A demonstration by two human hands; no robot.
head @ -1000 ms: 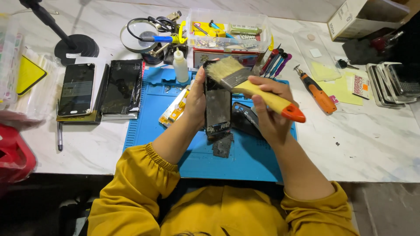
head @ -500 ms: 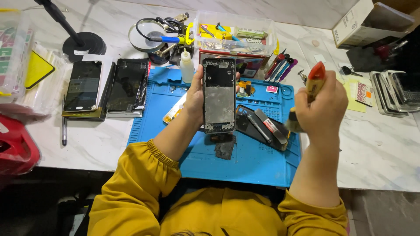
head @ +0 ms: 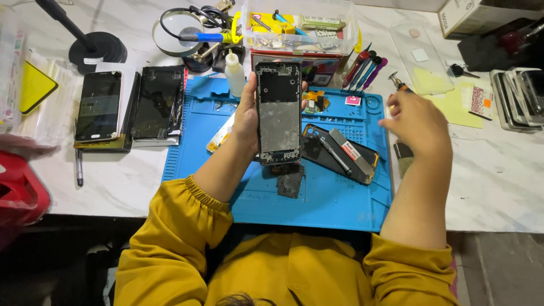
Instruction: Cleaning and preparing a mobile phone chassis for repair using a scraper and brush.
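My left hand (head: 245,122) holds an opened phone frame (head: 277,113) upright over the blue work mat (head: 323,198); its bare inner side, grey metal with a black top section, faces me. My right hand (head: 416,122) hovers over the mat's right edge with fingers loosely apart and nothing seen in its grip. Just below it a brush (head: 404,158) lies on the table, its handle hidden under my hand. A dark phone with a flat tool on it (head: 340,154) lies on the mat between my hands.
Two dark phones (head: 127,105) lie left of the mat, with a pen (head: 79,167) near them. A small glue bottle (head: 233,73), a clear parts box (head: 300,25), screwdrivers (head: 365,65) and a lamp base (head: 97,48) stand at the back. More phones (head: 518,96) are stacked far right.
My right hand has come down from holding the brush upright and has laid it at the mat's right edge. My left hand still holds the phone frame, turned more upright toward me.
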